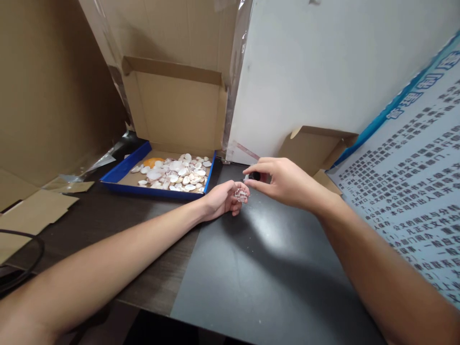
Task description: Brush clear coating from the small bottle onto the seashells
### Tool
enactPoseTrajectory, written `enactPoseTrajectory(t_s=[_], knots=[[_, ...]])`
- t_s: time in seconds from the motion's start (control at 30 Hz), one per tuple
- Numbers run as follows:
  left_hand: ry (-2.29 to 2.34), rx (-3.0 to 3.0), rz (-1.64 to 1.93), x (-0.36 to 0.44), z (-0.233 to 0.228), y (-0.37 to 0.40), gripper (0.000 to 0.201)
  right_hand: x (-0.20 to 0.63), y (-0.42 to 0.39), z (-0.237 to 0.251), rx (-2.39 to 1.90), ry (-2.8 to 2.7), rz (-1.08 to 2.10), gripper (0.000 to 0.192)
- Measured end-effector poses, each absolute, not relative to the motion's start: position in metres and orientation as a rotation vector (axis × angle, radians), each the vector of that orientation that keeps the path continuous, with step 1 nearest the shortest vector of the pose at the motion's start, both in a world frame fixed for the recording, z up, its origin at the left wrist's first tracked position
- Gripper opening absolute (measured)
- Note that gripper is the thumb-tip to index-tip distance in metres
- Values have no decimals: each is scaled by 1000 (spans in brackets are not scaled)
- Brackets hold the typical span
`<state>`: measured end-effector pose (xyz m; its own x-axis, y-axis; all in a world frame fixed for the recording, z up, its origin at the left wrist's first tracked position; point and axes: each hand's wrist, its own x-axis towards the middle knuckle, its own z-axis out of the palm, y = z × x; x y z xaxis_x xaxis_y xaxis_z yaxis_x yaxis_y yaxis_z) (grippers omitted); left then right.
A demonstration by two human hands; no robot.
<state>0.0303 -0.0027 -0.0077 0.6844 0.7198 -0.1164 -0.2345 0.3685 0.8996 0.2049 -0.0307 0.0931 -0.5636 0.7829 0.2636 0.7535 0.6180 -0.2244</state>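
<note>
My left hand (223, 199) is closed around a ribbed seashell (241, 194) with red-brown and white markings, held just above the dark grey mat. Close beside it on the right, my right hand (276, 179) pinches a small black round-ended object (254, 176) between thumb and fingers. Something pale shows at that object's left end, but its kind cannot be made out. A gap separates the fingertips of my right hand from the shell. Behind my left hand, a blue-edged cardboard box (154, 189) holds many pale shells (183, 172) and one orange piece (153, 162).
The box's brown lid (176, 108) stands raised at the back. Another open cardboard box (309, 148) is partly hidden behind my right hand. Cardboard pieces (39, 215) and a black cable (39, 242) lie at left. A printed poster (406, 177) borders the right side.
</note>
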Motion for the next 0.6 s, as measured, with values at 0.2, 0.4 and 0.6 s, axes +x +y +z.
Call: enactPoseTrajectory(t_s=[0.2, 0.4, 0.6], knots=[[532, 994, 678, 30, -6, -5, 13, 205, -31, 93, -1228, -2609, 248, 26], [530, 985, 687, 30, -8, -3, 13, 203, -33, 96, -1201, -2593, 350, 29], [525, 1003, 664, 30, -8, -3, 18, 202, -34, 96, -1239, -2478, 118, 25]])
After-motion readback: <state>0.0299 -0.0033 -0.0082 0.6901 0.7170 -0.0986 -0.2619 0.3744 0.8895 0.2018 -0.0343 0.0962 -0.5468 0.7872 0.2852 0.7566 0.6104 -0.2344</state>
